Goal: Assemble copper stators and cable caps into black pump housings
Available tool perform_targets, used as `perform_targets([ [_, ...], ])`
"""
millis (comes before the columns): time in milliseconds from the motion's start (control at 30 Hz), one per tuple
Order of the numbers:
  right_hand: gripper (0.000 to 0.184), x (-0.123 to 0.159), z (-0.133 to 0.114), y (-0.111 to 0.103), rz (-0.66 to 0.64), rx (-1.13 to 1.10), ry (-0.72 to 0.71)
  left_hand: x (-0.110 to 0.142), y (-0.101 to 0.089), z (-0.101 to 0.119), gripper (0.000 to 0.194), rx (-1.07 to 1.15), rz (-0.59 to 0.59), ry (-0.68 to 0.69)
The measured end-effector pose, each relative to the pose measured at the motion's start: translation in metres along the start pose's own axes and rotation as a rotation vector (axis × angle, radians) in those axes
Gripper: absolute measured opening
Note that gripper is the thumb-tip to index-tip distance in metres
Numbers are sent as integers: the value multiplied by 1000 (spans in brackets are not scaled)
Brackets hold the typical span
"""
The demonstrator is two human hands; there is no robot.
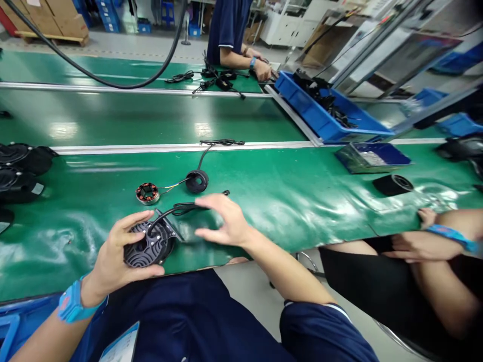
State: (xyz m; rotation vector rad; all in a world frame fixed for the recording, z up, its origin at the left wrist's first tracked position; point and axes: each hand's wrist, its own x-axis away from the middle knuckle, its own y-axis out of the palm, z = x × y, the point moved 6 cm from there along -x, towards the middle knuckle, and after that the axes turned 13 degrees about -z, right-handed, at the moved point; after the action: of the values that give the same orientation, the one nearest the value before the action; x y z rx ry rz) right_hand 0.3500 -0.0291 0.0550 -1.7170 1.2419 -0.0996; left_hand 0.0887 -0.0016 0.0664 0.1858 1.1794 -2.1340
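My left hand (121, 249) is curled around a round black motor housing (153, 244) with a wavy ribbed face and a flat bracket at its far edge. A black cable (168, 213) comes out of the housing and runs in a folded bundle toward my right hand (224, 221). That hand has its thumb and fingers spread apart, with the fingertips beside the cable; whether they touch it I cannot tell. Just beyond lies a copper-wound stator (147, 193), joined by thin coloured wires to a black ring-shaped cover (196, 181) with its own cable.
Black housings (22, 171) sit at the left. On the right are a small parts bin (372, 158), a black cylinder (393, 185) and a seated person's arms (426, 241). A blue crate (332, 113) holds black parts. Across the green bench (264, 201), another person (234, 40) handles cables.
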Motion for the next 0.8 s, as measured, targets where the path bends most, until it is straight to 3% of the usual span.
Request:
perform_targets([
  [67,60,6,28,-1,-129,25,244,16,11,-6,68,38,-5,-22],
  [133,34,12,44,4,-247,-55,427,32,20,-15,67,10,31,-103],
  [200,15,17,46,11,-271,-135,523,42,26,-24,63,-50,115,-204],
  [267,17,22,40,20,-227,-258,571,40,32,-29,62,-86,186,-249],
  [367,34,32,32,33,-74,-781,626,4,50,-24,64,-78,172,-155],
  [467,67,46,31,33,115,-1252,678,-49,78,-14,64,-38,31,-21],
  [533,94,57,37,20,263,-1307,729,-82,96,-11,65,-1,-57,26],
  [600,108,72,45,2,434,-1256,775,-111,113,-9,68,42,-95,59],
  [800,93,113,64,-37,818,-1170,826,-179,169,5,71,162,-247,164],
])
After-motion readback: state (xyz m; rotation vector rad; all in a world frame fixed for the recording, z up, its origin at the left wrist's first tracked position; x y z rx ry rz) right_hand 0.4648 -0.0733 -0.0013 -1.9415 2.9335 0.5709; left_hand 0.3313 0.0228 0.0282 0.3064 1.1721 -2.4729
